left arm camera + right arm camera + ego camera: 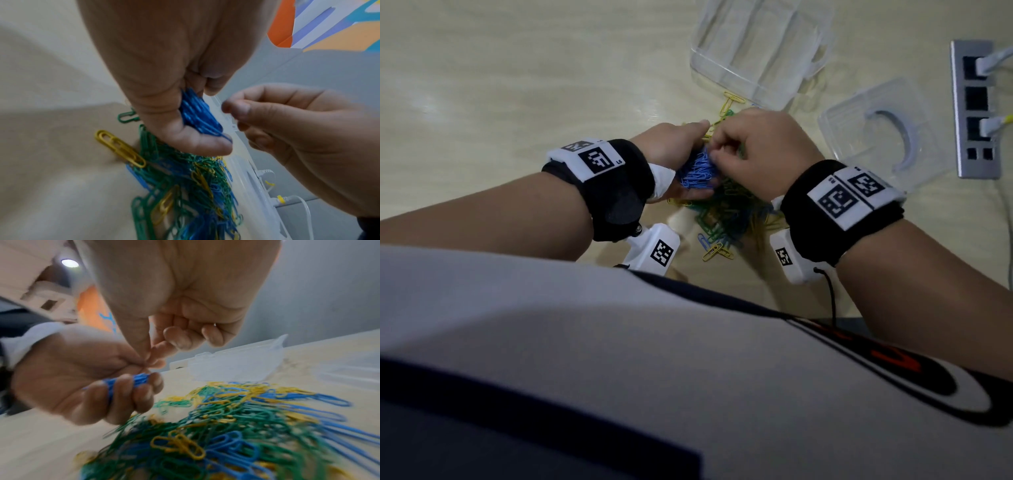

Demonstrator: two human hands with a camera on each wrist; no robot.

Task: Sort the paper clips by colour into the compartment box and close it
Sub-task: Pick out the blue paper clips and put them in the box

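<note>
My left hand [674, 147] grips a bundle of blue paper clips [698, 171] in its curled fingers, just above the mixed pile [726, 219] of green, blue and yellow clips on the table. The left wrist view has the blue bundle [197, 113] between thumb and fingers. My right hand [750, 150] is at the bundle's top, thumb and forefinger tips pressed together; no clip shows between the fingertips [150, 360]. The clear compartment box [753, 44] lies open beyond the pile, and its compartments look empty.
A clear plastic lid-like piece with a curved handle [883, 133] lies right of the pile. A grey power strip [976, 109] with plugged cables sits at the far right. A few yellow clips [732, 99] lie between pile and box.
</note>
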